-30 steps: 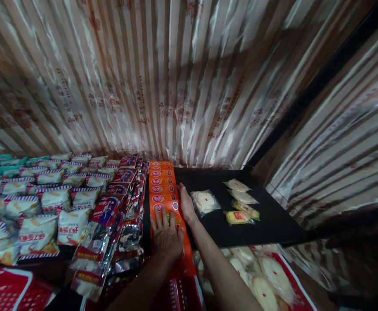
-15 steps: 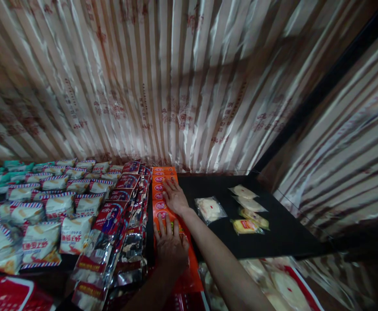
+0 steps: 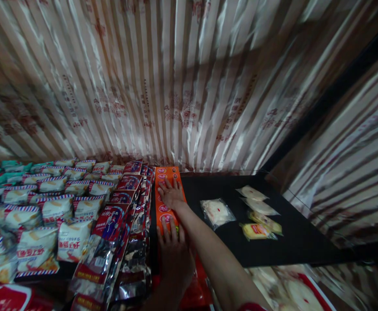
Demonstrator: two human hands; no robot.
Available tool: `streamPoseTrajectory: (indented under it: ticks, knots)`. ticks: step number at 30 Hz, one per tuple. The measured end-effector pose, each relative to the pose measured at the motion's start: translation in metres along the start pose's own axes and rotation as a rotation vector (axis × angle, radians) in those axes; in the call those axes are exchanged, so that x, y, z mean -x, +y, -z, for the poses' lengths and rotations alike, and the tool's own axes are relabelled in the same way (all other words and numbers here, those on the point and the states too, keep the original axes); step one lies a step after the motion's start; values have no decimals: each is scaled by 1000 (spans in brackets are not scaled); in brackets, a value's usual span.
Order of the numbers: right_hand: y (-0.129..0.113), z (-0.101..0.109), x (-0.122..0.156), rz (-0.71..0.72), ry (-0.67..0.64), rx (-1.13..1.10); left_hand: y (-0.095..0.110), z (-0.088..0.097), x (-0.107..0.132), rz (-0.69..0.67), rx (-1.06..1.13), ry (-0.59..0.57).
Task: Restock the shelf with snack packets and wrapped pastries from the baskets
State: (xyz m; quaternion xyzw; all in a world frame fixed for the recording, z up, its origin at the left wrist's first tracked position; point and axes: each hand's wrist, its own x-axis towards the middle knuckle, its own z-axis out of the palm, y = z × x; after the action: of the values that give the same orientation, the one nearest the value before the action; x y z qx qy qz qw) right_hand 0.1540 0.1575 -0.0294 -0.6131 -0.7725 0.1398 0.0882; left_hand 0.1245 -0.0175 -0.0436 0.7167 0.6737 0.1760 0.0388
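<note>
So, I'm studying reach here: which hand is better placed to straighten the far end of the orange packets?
Probably the right hand: it lies spread on the orange packets, close to their far end, while the left hand is on them farther from that end.

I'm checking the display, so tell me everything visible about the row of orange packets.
The row of orange packets lies flat, its packets overlapping, and runs toward the striped wall covering. They look plastic, with round pink logos and, at the far end, a small dark circle. Dark packets lie to the left; the black shelf shows to the right. The right hand rests on the row, the left hand nearer the viewer, both hiding parts.
</note>
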Motion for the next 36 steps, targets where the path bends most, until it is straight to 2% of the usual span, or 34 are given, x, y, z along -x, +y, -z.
streamPoseTrajectory:
  ticks: [4, 9, 14, 17, 22, 28, 36]
  knots:
    - [4, 6, -4, 11, -9, -22, 3, 4, 0, 33, 9, 0]
    - [16, 17, -6, 3, 42, -75, 4, 7, 0, 33, 39, 4]
    - [20, 25, -6, -351, 172, -121, 3, 4, 1, 51, 24, -4]
    - [18, 26, -4, -450, 177, -147, 3, 2, 2, 38, 13, 17]
    - [29, 24, -4, -403, 174, -229, 3, 0, 3, 35, -4, 74]
    - [55, 22, 2, -399, 180, -483, 4, 3, 3, 30, 20, 98]
    - [53, 33, 9, -457, 113, -443, 5, 3, 3, 43, 40, 101]
